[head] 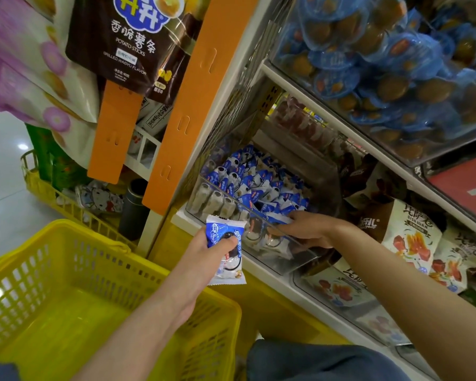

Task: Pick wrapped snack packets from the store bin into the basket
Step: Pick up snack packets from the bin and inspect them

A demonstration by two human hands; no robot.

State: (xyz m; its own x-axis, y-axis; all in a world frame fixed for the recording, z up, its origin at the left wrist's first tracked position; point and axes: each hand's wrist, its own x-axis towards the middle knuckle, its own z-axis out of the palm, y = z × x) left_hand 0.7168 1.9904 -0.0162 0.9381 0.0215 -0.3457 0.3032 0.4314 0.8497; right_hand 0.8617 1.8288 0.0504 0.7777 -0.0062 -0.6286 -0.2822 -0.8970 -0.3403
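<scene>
Store bin ahead: packet pinched in left grip, beside yellow basket

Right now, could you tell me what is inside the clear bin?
Blue-and-white wrapped packets fill the clear bin, and the right hand reaches in among them. The bin's floor is hidden beneath the pile.

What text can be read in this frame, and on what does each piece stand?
"香脆薯条": brown bag, top.
"POTATO STICKS": same bag.
"GRILLED WAGYU FLAVOR": same bag.
"比萨卷", probably: white-and-brown bag, right.
Print on the blue-and-white packet in the left hand: too blurred.
Small print low on the brown bag: too small.
</scene>
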